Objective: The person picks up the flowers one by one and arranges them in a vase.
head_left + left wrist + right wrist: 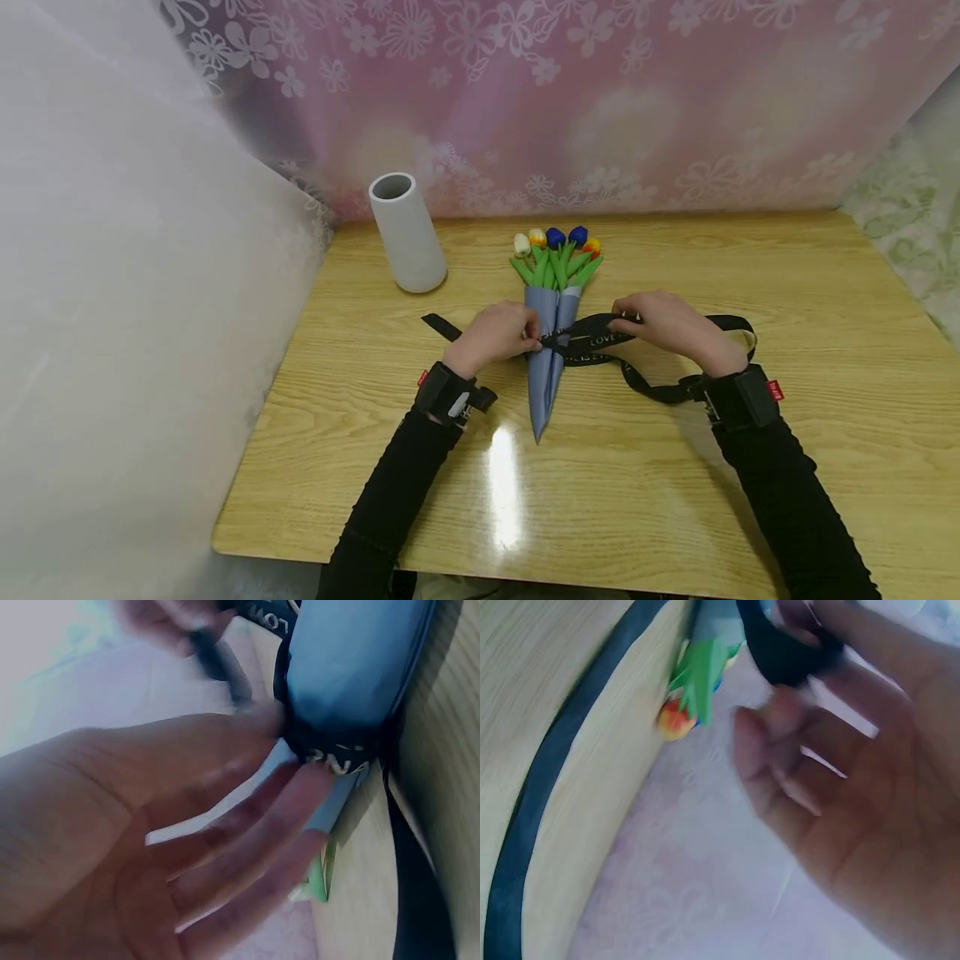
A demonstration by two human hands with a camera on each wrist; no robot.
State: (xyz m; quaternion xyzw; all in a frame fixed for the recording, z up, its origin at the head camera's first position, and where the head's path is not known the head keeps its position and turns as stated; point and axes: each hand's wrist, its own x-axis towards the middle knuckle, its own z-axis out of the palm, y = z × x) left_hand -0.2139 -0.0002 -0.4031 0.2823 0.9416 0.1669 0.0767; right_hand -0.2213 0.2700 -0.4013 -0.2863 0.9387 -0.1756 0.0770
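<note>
A bouquet of tulips in blue-grey wrapping paper (540,367) lies on the table, its white, blue and orange heads (555,238) pointing away from me. A black ribbon with pale lettering (597,342) crosses around its middle. My left hand (495,335) pinches the ribbon at the crossing, against the paper; the left wrist view shows the thumb and fingertips there. Right of the bouquet, my right hand (663,325) holds a stretch of ribbon between thumb and fingers, also seen as a dark loop (784,652) in the right wrist view.
A white vase (408,233) stands at the back left of the wooden table (337,500). The ribbon's short end (440,326) sticks out left of the bouquet, and a long slack length (652,392) curves under my right wrist. A pink floral curtain (525,108) hangs behind.
</note>
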